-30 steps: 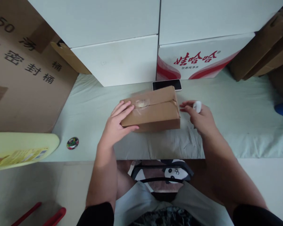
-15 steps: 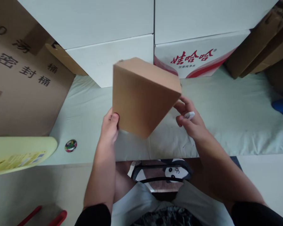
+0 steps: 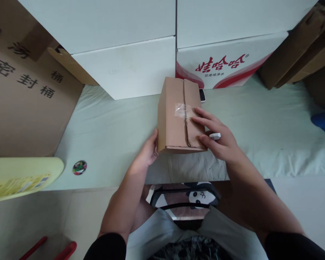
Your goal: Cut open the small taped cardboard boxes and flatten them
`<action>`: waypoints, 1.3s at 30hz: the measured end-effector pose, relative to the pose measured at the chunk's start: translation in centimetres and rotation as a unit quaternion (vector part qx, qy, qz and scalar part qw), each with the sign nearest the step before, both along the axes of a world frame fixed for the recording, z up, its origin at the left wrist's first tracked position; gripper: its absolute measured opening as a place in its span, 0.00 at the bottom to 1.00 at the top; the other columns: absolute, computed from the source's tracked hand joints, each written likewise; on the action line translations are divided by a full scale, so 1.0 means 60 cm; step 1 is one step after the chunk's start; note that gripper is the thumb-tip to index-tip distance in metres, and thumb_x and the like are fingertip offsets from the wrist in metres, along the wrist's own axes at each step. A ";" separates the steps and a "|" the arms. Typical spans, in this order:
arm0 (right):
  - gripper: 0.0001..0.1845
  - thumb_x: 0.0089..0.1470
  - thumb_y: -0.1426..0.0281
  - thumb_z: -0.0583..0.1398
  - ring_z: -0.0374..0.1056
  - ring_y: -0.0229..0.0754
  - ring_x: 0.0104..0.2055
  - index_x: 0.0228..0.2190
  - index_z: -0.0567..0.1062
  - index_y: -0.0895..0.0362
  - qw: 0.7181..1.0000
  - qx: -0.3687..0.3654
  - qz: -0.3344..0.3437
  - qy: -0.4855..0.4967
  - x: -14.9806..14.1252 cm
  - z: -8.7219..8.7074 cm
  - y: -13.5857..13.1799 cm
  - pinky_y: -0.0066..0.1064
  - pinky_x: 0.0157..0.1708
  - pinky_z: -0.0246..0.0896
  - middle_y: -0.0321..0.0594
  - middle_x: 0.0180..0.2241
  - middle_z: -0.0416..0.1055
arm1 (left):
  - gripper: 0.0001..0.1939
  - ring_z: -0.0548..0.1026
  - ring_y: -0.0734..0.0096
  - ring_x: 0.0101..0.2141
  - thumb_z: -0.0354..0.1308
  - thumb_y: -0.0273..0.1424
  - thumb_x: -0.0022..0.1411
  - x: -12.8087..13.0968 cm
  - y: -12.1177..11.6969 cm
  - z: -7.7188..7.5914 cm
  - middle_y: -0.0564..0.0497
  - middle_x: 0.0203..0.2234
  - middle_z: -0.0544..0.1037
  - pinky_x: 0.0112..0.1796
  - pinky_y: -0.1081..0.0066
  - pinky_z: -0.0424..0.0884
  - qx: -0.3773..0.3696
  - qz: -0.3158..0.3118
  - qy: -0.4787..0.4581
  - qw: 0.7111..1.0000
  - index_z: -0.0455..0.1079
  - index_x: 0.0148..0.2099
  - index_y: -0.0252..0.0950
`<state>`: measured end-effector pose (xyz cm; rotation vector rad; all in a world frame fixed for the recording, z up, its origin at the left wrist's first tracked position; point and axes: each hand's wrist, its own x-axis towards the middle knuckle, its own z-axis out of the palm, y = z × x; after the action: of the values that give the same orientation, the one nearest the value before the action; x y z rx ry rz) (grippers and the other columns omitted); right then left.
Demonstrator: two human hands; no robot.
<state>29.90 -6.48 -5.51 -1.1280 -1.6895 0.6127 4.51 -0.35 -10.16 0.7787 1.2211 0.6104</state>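
In the head view, the cardboard box sits in the middle, over the cloth-covered counter, its long side running away from the person and its seamed face turned up; whether its underside rests fully on the cloth cannot be told. A patch of clear tape crosses the seam. The left hand cups the near left corner, thumb against the side; its other fingers are mostly hidden, so how tightly they close cannot be told. The right hand has its fingers parted over the right edge, tips on the top, while a small white object is pinched between thumb and fingers. The step in hand seems to be steadying and handling the box. To do it well, keep the left palm low and flat on the side, since the loose cloth may let the box slide. Let the right fingertips press beside the seam rather than on it, where the flaps would likely give, and keep the white object's end off the cardboard. Mind the phone just beyond the far right corner.
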 end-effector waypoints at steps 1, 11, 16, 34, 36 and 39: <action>0.24 0.67 0.59 0.64 0.67 0.54 0.71 0.61 0.79 0.49 1.000 -0.001 -0.002 0.001 0.003 -0.001 0.000 0.51 0.70 0.66 0.46 0.70 0.67 | 0.24 0.85 0.57 0.47 0.50 0.45 0.75 0.002 -0.002 -0.002 0.42 0.49 0.86 0.41 0.64 0.84 0.008 -0.014 0.016 1.000 0.76 0.59 0.34; 0.11 0.65 0.65 0.64 0.79 0.52 0.60 0.45 0.85 0.52 0.999 -0.023 -0.005 -0.028 0.013 -0.001 0.003 0.47 0.60 0.75 0.47 0.59 0.79 | 0.07 0.80 0.58 0.32 0.66 0.36 0.59 -0.009 0.001 0.013 0.49 0.23 0.80 0.40 0.62 0.77 0.169 -0.106 0.226 0.954 0.79 0.35 0.37; 0.14 0.63 0.67 0.64 0.77 0.52 0.62 0.48 0.84 0.53 0.997 -0.039 0.021 -0.058 0.004 -0.001 0.003 0.48 0.62 0.74 0.48 0.62 0.77 | 0.13 0.82 0.59 0.47 0.57 0.39 0.68 -0.023 -0.011 0.055 0.46 0.43 0.85 0.55 0.57 0.76 0.451 0.013 0.279 0.848 0.75 0.48 0.38; 0.13 0.60 0.71 0.61 0.80 0.54 0.57 0.42 0.85 0.52 0.989 -0.059 -0.046 -0.130 -0.017 0.022 -0.002 0.52 0.58 0.75 0.46 0.57 0.80 | 0.19 0.77 0.50 0.63 0.53 0.34 0.72 0.013 -0.047 0.039 0.41 0.57 0.83 0.61 0.50 0.75 0.713 -0.102 0.230 0.655 0.76 0.58 0.35; 0.12 0.60 0.70 0.61 0.80 0.55 0.55 0.41 0.86 0.53 0.988 -0.057 -0.051 -0.137 -0.017 0.023 -0.001 0.53 0.57 0.75 0.46 0.57 0.81 | 0.18 0.78 0.50 0.61 0.53 0.32 0.70 0.015 -0.047 0.037 0.42 0.55 0.84 0.59 0.50 0.77 0.723 -0.086 0.231 0.645 0.77 0.57 0.35; 0.12 0.61 0.69 0.61 0.81 0.55 0.54 0.40 0.86 0.53 0.988 -0.049 -0.057 -0.136 -0.019 0.025 0.002 0.53 0.56 0.76 0.47 0.55 0.82 | 0.18 0.79 0.50 0.59 0.53 0.30 0.68 0.016 -0.048 0.032 0.42 0.53 0.85 0.58 0.50 0.77 0.729 -0.061 0.228 0.642 0.77 0.55 0.35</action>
<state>28.75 -6.38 -4.03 -1.4210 -1.8235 0.4903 5.49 -3.25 -8.22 2.4887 0.8697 1.3508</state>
